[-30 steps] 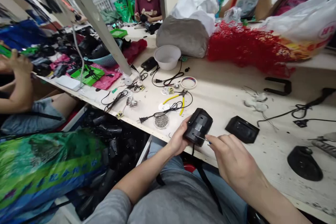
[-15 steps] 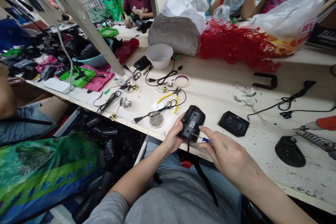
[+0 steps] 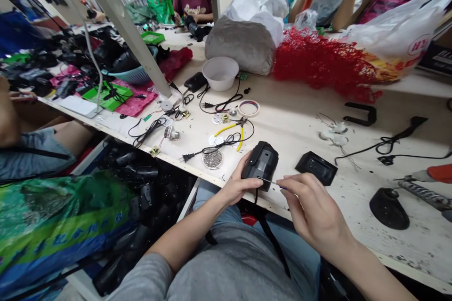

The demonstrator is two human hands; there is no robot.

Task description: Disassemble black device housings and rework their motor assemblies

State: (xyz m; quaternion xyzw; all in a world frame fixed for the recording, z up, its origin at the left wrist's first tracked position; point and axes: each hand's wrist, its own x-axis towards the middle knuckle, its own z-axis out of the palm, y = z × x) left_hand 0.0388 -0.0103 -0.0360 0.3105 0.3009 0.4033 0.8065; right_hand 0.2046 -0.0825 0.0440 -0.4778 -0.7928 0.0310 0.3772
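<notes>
My left hand (image 3: 237, 186) is wrapped round a black plastic housing (image 3: 263, 162) with a cord hanging from its lower end, at the table's front edge. Its thumb lies across the housing near the screwdriver's tip. Between the fingertips of my right hand (image 3: 312, 202) is a small screwdriver (image 3: 270, 181), its thin shaft reaching to the housing; the fingers cover most of its handle. Just right of the housing lies a black plastic cover (image 3: 317, 168). A round dish of small screws (image 3: 212, 158) and yellow-handled pliers (image 3: 241, 124) lie to the left.
Behind stand a white bowl (image 3: 221, 74), a tape roll (image 3: 249, 108) and red netting (image 3: 318, 63). Cords, small lamp parts and a black teardrop-shaped base (image 3: 389, 208) lie about the white table (image 3: 293, 117). A red-handled electric tool (image 3: 439, 173) is at right. People sit at left and behind.
My left thumb has moved across the housing to the screwdriver's tip. My right fingers have drawn back along the screwdriver and now cover its blue handle. The whole view has shifted slightly.
</notes>
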